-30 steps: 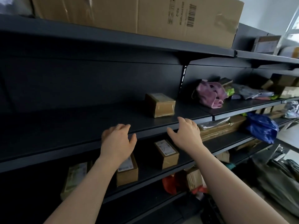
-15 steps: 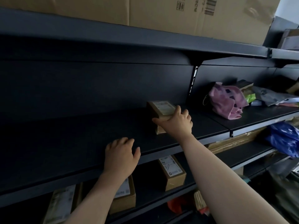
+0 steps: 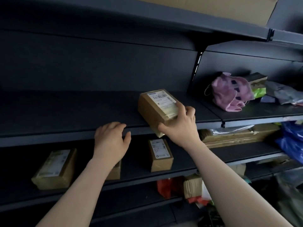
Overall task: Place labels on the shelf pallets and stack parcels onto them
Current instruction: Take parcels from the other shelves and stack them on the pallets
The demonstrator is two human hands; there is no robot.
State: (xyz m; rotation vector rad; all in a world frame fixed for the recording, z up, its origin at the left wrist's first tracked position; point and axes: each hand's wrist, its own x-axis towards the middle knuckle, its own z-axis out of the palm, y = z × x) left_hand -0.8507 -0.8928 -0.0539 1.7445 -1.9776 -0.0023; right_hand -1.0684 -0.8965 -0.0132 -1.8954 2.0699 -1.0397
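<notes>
Now in hand, head view: the parcel-stacking step, I judge.
Right hand (image 3: 180, 126): grips the near end of the parcel (image 3: 155, 107), thumb on its left side, fingers over the top.
Parcel: on the shelf (image 3: 65, 112), angled, near corner jutting past the front edge.
Left hand (image 3: 111, 140): holds nothing, rests on that edge, apart from the parcel.
Next move: probably calls for squaring the parcel and seating it fully on the shelf.

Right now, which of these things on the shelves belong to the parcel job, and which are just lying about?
Part of the job:
labelled parcel, held by the right hand
left hand, resting on the shelf edge
lower-shelf parcel

Just lying about:
pink bag
blue bag
big carton on top
</notes>
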